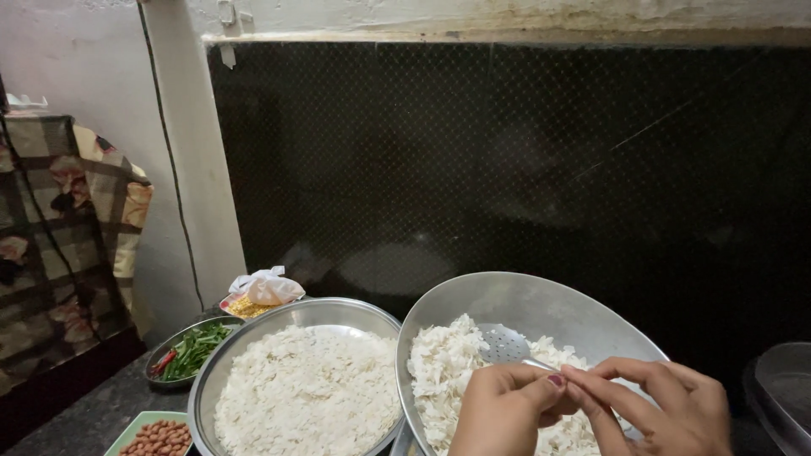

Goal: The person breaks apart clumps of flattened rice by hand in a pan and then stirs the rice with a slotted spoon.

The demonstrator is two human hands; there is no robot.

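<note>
We see white flattened rice heaped in a tilted steel pan, pale, dry and flaky, with a perforated steel skimmer lying on it. Our left hand and right hand meet fingertip to fingertip over the pan's near rim, pinching something too small to tell. Just left, touching, sits a steel bowl of more flakes. Beyond lie green chillies, peanuts, the dark table and a black mesh screen.

Both hands pinch over flaked rice in steel bowl.
</note>
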